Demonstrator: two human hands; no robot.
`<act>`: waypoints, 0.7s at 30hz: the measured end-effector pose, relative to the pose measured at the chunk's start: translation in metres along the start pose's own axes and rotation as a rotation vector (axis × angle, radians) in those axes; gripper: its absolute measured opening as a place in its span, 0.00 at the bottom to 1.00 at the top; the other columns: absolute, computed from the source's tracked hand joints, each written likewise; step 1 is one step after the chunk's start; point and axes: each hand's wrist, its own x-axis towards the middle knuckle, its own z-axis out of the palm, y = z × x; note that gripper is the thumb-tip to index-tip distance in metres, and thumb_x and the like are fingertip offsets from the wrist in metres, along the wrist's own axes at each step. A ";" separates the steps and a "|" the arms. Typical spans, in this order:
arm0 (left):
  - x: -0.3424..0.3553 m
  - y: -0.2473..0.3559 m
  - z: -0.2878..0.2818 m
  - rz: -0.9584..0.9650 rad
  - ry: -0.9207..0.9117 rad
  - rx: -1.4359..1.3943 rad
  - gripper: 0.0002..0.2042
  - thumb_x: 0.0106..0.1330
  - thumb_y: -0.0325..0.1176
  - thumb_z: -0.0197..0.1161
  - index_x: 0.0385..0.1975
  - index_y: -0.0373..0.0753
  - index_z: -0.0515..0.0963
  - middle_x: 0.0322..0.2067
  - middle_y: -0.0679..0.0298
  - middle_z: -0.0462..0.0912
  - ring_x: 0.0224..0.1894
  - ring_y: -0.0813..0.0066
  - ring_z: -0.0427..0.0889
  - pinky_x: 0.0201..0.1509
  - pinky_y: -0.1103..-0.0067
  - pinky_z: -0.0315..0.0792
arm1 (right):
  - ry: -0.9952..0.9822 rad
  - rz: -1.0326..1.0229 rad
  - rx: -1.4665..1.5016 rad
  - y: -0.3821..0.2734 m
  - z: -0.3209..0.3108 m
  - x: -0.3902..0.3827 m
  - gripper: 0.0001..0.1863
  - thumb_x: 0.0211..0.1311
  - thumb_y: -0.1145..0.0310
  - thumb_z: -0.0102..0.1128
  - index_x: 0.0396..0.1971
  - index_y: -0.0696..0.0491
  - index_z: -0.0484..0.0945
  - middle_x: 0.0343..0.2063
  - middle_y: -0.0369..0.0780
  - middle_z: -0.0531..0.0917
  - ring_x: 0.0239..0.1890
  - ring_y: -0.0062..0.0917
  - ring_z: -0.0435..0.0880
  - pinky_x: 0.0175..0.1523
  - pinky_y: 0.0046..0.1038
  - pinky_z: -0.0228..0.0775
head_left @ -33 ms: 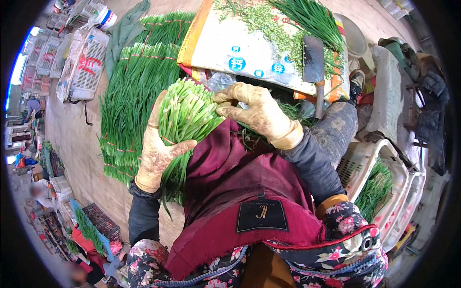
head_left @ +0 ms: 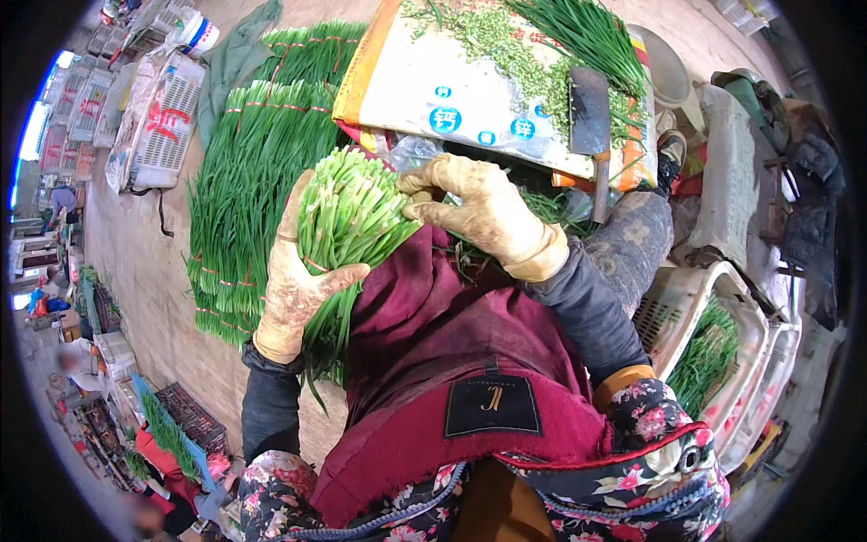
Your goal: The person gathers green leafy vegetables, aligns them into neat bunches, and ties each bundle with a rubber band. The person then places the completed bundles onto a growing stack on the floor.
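A thick bundle of garlic chives [head_left: 352, 203] stands tilted in front of me, its pale cut ends facing up and its green leaves hanging below. My left hand [head_left: 296, 280], in a stained cream glove, wraps round the bundle's left side, the thumb across its front. An orange-red band shows just above that thumb. My right hand [head_left: 474, 212], gloved alike, is closed in a pinch against the right edge of the cut ends. Whatever lies between its fingertips is hidden. Beyond the bundle, several rows of banded chive bundles [head_left: 271, 154] lie on the floor at the left.
A cleaver [head_left: 590, 113] rests on a white-and-orange sack [head_left: 492, 95] strewn with trimmings, beside loose chives [head_left: 587, 36]. White plastic crates [head_left: 691, 316] holding chives stand at my right. Another crate [head_left: 167, 122] is at the far left. People work in the left background.
My right fingertips have shifted very slightly left along the cut ends. Nothing else has visibly moved.
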 end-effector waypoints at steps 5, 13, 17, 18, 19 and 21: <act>0.005 -0.001 -0.005 0.012 -0.044 0.021 0.56 0.44 0.40 0.82 0.72 0.37 0.50 0.66 0.55 0.65 0.66 0.65 0.67 0.69 0.69 0.63 | -0.015 -0.262 -0.449 -0.006 -0.003 0.018 0.10 0.53 0.65 0.68 0.34 0.52 0.81 0.30 0.40 0.82 0.33 0.37 0.82 0.40 0.35 0.73; 0.006 -0.004 -0.010 0.004 -0.050 -0.031 0.56 0.44 0.40 0.83 0.72 0.37 0.51 0.67 0.56 0.64 0.66 0.66 0.67 0.70 0.69 0.62 | 0.142 -0.184 -0.321 0.013 -0.003 0.025 0.07 0.61 0.65 0.62 0.30 0.53 0.81 0.26 0.41 0.83 0.27 0.31 0.82 0.33 0.29 0.73; 0.004 -0.005 -0.011 -0.002 -0.019 0.008 0.56 0.43 0.40 0.83 0.72 0.38 0.52 0.65 0.57 0.66 0.66 0.67 0.68 0.69 0.70 0.62 | 0.155 0.409 0.638 0.005 -0.035 0.003 0.12 0.70 0.66 0.56 0.31 0.58 0.82 0.21 0.38 0.84 0.19 0.14 0.76 0.28 0.18 0.69; 0.004 -0.004 -0.009 -0.024 -0.006 -0.005 0.56 0.42 0.39 0.84 0.72 0.38 0.53 0.65 0.57 0.67 0.65 0.68 0.68 0.69 0.71 0.63 | 0.096 0.436 0.568 0.001 -0.032 -0.001 0.12 0.70 0.67 0.56 0.32 0.59 0.82 0.22 0.38 0.84 0.20 0.15 0.77 0.29 0.19 0.69; 0.004 -0.003 -0.008 -0.022 -0.011 -0.029 0.56 0.42 0.39 0.84 0.72 0.38 0.53 0.65 0.57 0.67 0.65 0.68 0.68 0.69 0.71 0.63 | 0.037 0.457 0.503 -0.003 -0.028 -0.003 0.11 0.70 0.67 0.55 0.33 0.60 0.82 0.23 0.39 0.84 0.21 0.16 0.78 0.29 0.19 0.70; 0.005 -0.001 -0.005 -0.019 -0.022 -0.079 0.56 0.42 0.38 0.84 0.72 0.38 0.54 0.65 0.57 0.67 0.65 0.68 0.69 0.69 0.71 0.63 | 0.005 0.178 0.148 -0.003 -0.025 0.003 0.09 0.67 0.71 0.57 0.39 0.59 0.82 0.32 0.40 0.86 0.33 0.23 0.83 0.41 0.25 0.74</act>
